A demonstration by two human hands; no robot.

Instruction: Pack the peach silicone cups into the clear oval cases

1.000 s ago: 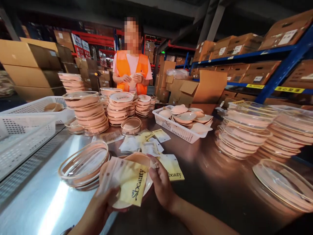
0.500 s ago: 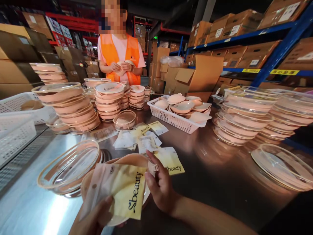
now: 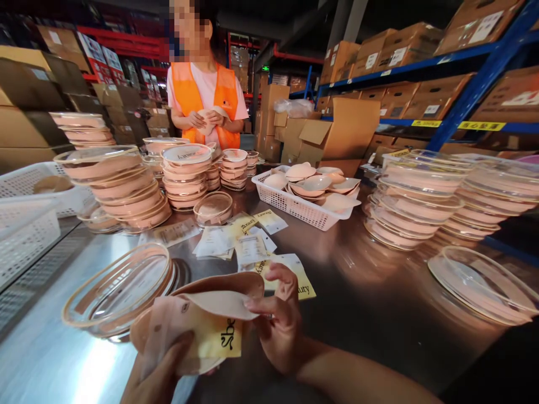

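Both hands (image 3: 275, 322) in closed grip

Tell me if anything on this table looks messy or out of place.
Mostly tidy, but two things stand out. The paper cards lie scattered and overlapping mid-table rather than stacked. The stack of round cases nearest the white basket leans, its cases shifted sideways. Nothing looks spilled or broken.
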